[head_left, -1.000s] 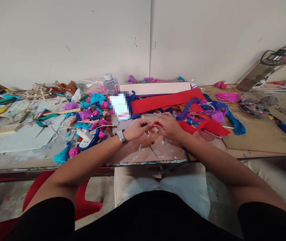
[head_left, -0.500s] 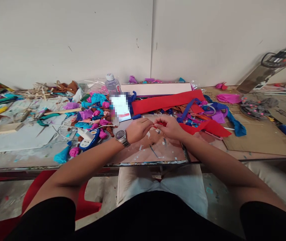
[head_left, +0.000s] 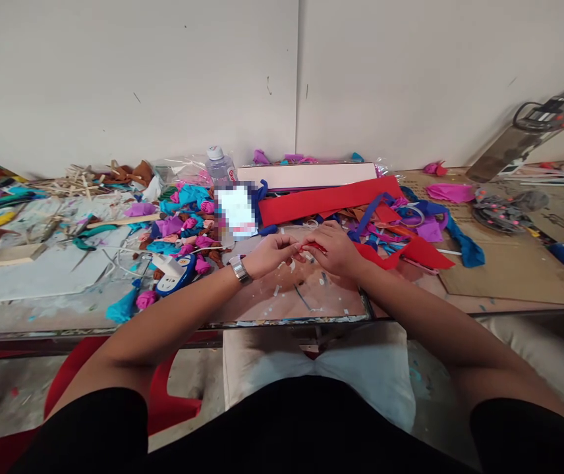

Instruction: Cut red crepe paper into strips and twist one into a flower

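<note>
Over the near middle of the table, my left hand [head_left: 273, 255] and my right hand [head_left: 335, 247] meet fingertip to fingertip. Both are closed on a small gathered piece of red crepe paper [head_left: 313, 246], mostly hidden by the fingers. To the right of my right wrist a loose red strip [head_left: 418, 253] lies folded on the table; whether it joins the held piece is hidden. A long flat red crepe strip [head_left: 329, 201] rests behind my hands. Several rolled paper flowers [head_left: 201, 264], pink, brown and blue, are heaped left of my left hand.
A lit phone [head_left: 236, 210] leans by a plastic bottle [head_left: 220, 166]. At left are a power strip [head_left: 177, 280] with a white plug, green-handled pliers [head_left: 84, 240] and wooden sticks [head_left: 77, 181]. Cardboard [head_left: 504, 276] and a dark tumbler [head_left: 502, 148] are at right.
My left wrist has turned and its thumb and fingers now arch more openly around the red paper. My right fingers have curled further over it. The things on the table stay put.
</note>
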`<move>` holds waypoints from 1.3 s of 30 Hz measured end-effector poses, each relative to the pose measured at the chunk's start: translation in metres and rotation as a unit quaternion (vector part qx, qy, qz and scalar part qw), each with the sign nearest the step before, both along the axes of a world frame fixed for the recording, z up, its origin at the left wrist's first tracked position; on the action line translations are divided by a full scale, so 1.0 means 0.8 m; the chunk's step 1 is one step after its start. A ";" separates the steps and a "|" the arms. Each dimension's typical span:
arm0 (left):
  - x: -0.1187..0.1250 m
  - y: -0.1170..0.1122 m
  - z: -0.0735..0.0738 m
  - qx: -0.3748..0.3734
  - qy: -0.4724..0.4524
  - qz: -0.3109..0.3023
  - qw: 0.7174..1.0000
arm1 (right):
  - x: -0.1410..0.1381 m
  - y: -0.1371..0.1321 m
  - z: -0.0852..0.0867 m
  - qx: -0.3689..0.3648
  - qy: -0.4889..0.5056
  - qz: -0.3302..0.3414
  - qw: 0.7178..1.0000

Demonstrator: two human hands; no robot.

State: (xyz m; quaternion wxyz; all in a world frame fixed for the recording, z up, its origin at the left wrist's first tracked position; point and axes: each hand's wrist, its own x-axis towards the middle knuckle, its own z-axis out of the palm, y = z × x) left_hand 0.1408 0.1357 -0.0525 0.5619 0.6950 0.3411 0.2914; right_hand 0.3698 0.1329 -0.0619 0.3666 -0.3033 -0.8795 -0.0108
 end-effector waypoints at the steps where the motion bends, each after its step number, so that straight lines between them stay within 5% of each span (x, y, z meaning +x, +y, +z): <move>1: 0.000 0.000 0.000 0.013 0.009 -0.001 1.000 | 0.000 0.000 -0.001 -0.008 0.006 -0.002 1.000; 5: -0.002 -0.001 -0.001 0.163 0.071 0.034 0.984 | -0.001 0.001 -0.003 -0.066 0.030 -0.008 0.997; 9: -0.006 -0.003 -0.007 0.398 0.152 0.086 0.901 | -0.001 0.001 0.000 -0.122 0.050 -0.009 0.991; 12: -0.007 -0.005 -0.009 0.477 0.170 0.074 0.859 | -0.003 -0.001 0.003 -0.150 0.057 -0.008 0.987; 16: -0.005 -0.010 -0.005 0.411 0.143 0.092 0.896 | -0.003 -0.002 0.002 -0.129 0.055 0.003 0.990; 21: 0.000 -0.009 0.003 0.173 0.081 0.031 0.981 | -0.002 -0.001 -0.002 -0.057 0.012 0.011 0.998; 25: 0.002 -0.006 0.007 0.051 0.018 -0.001 0.999 | -0.001 -0.001 -0.001 -0.026 -0.006 -0.001 1.000; 29: 0.001 -0.004 0.007 0.035 0.008 0.000 0.999 | 0.000 0.001 -0.001 -0.014 -0.002 -0.002 1.000; 32: -0.002 -0.004 0.001 0.158 0.067 0.037 0.985 | 0.001 0.003 -0.004 -0.027 0.008 -0.004 1.000; 36: -0.004 -0.007 -0.007 0.425 0.170 0.092 0.884 | 0.001 0.004 -0.006 -0.054 0.021 -0.011 0.998; 39: -0.005 -0.009 -0.008 0.501 0.195 0.082 0.840 | -0.001 0.002 -0.004 -0.061 0.025 -0.011 0.998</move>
